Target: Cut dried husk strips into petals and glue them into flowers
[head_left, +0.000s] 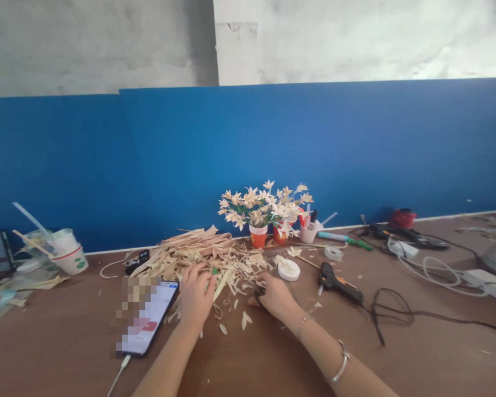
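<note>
My left hand [195, 295] lies at the front of a heap of pale dried husk strips [194, 248], its fingers apart and touching the pieces. A small green bit [214, 271] shows beside its fingertips. To the right, my right hand [276, 298] is closed around the dark handles of what look like scissors [259, 290], whose thin blades point up and left over the husk scraps. Cut petal-shaped pieces [246, 320] are scattered on the brown table [240, 364] between and in front of my hands.
Behind the heap stand red pots [258, 238] of pale husk flowers [268, 207]. A white round lid [288, 270], a tape roll [333, 253] and a black glue gun [339, 284] with its cable lie right. A charging phone [151, 320] and paper cup [70, 260] are left.
</note>
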`<state>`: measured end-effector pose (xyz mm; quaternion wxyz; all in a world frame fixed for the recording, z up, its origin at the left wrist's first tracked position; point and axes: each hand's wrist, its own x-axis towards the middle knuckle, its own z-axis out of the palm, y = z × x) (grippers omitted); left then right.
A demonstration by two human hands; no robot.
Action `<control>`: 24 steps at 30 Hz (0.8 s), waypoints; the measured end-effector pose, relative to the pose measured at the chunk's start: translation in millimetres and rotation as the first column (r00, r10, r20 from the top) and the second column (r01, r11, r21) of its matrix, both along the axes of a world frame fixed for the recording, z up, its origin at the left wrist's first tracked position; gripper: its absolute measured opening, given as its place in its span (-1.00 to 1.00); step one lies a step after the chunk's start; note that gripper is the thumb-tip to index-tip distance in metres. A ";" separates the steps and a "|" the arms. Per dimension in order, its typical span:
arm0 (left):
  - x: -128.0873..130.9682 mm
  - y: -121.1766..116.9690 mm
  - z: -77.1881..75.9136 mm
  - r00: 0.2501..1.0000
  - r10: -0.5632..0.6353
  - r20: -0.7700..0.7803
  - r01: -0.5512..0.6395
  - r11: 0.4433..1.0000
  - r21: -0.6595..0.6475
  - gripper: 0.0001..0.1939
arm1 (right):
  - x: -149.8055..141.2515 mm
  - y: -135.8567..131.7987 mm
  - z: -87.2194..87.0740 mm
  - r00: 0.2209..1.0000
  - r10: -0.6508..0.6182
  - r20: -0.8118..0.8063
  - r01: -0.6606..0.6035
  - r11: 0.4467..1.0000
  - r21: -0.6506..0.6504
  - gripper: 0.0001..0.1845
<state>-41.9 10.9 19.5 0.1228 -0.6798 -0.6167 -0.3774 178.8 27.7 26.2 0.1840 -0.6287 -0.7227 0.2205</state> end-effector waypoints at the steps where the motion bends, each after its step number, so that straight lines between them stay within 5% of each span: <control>1: 3.4 -1.4 0.6 0.999 -0.050 -0.005 0.050 0.998 -0.024 -0.79 | -0.4 -0.2 -0.6 1.000 -0.009 0.003 0.009 1.000 0.004 -0.41; 9: 25.5 -15.0 3.1 0.918 -0.395 -0.045 0.373 0.895 -0.243 -0.93 | -1.8 3.3 -5.5 0.992 -0.052 -0.114 0.051 0.999 -0.012 -0.47; 18: 34.9 -14.6 -4.5 0.909 -0.399 -0.124 0.359 0.898 -0.255 -0.85 | -3.5 -1.9 -11.3 0.995 0.102 -0.007 -0.099 0.982 0.163 -0.74; 24: 36.0 -14.5 -3.2 0.913 -0.403 0.059 0.406 0.888 -0.217 -0.86 | -9.4 -12.0 -7.9 0.934 0.355 -0.044 -0.308 0.862 0.403 -0.81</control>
